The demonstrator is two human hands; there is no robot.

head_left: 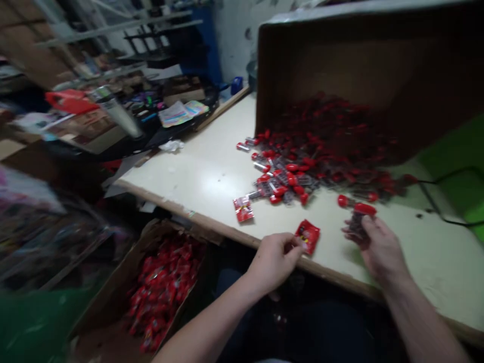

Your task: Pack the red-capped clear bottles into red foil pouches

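Observation:
My left hand [275, 258] pinches a small red packet [308, 235] at the near edge of the pale table [204, 171]. My right hand [374, 242] is closed on a dark clear-wrapped item with a red cap [359, 216], just right of the packet. Behind both hands a heap of the same red-capped items [302, 166] spills out of a big cardboard box [363, 55] lying on its side. Another red packet [244, 209] lies flat on the table, left of the heap.
On the floor below the table's near edge, an open cardboard box [113, 302] holds several red packets [162, 287]. Cluttered shelves and a bench with papers [181, 113] stand at the left and back. A black cable [446, 186] runs across the table's right end beside a green surface [461, 151].

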